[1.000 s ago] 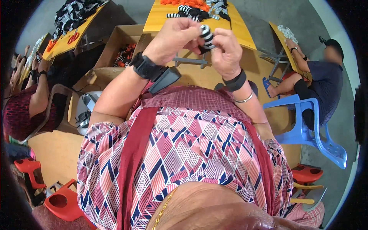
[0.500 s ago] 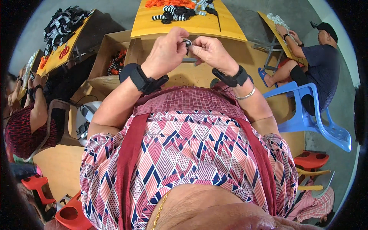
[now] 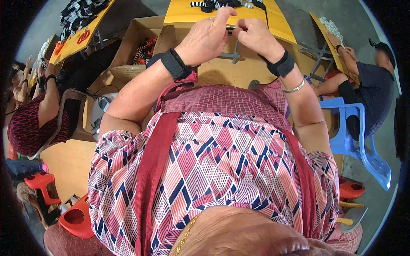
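Note:
My left hand and my right hand meet in front of my chest, over the near edge of a yellow table. Their fingertips pinch a small dark piece between them; most of it is hidden by the fingers. Each wrist wears a black band, and a thin silver bracelet sits on the right one. Black-and-white striped pieces lie on the table just beyond my hands.
An open cardboard box with striped and orange pieces stands at my left. A person in a dark shirt sits at right by a blue plastic chair. Another person sits at left. Red stools stand lower left.
My hands have risen in the picture and drawn closer together. The striped piece, plain to see one second ago, is now almost covered by my fingers.

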{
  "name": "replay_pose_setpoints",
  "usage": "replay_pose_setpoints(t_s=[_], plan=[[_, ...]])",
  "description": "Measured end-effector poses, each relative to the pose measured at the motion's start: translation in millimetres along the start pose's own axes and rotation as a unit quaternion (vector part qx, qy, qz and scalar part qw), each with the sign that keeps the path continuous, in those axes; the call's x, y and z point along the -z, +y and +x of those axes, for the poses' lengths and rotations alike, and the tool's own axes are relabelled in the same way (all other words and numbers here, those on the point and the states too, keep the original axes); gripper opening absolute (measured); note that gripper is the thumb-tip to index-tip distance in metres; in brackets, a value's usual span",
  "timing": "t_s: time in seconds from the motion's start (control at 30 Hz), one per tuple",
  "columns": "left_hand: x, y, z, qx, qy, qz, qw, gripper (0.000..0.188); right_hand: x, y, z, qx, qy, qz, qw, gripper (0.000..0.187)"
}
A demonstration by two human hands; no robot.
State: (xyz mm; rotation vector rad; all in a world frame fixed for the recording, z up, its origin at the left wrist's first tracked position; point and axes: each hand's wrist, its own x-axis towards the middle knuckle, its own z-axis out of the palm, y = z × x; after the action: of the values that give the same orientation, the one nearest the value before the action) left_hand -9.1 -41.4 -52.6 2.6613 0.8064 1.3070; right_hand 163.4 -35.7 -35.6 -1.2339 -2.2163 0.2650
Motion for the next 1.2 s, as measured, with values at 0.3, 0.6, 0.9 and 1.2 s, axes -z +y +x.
replay_pose_setpoints(t_s=[0.3, 0.6, 0.9, 1.2], plan=[[23.8, 22.7, 13.5, 0.192, 0.087, -0.303, 0.929, 0.024, -4.0, -10.8, -17.9, -0.094, 0.039, 0.574, 0.812, 0.014], [17.7, 3.9, 3.3, 0.294, 0.002, -0.398, 0.869, 0.020, -24.3, -30.1, -19.8, 0.003, 0.159, 0.380, 0.911, 0.013], [18.1, 10.7, 7.0, 0.338, 0.042, -0.642, 0.687, 0.011, -24.5, -46.6, -13.7, 0.119, 0.292, 0.148, 0.937, 0.005], [16.7, 1.4, 18.1, 0.240, 0.079, -0.220, 0.942, 0.014, -17.9, -37.0, -0.9, 0.077, 0.245, 0.120, 0.959, 0.006]])
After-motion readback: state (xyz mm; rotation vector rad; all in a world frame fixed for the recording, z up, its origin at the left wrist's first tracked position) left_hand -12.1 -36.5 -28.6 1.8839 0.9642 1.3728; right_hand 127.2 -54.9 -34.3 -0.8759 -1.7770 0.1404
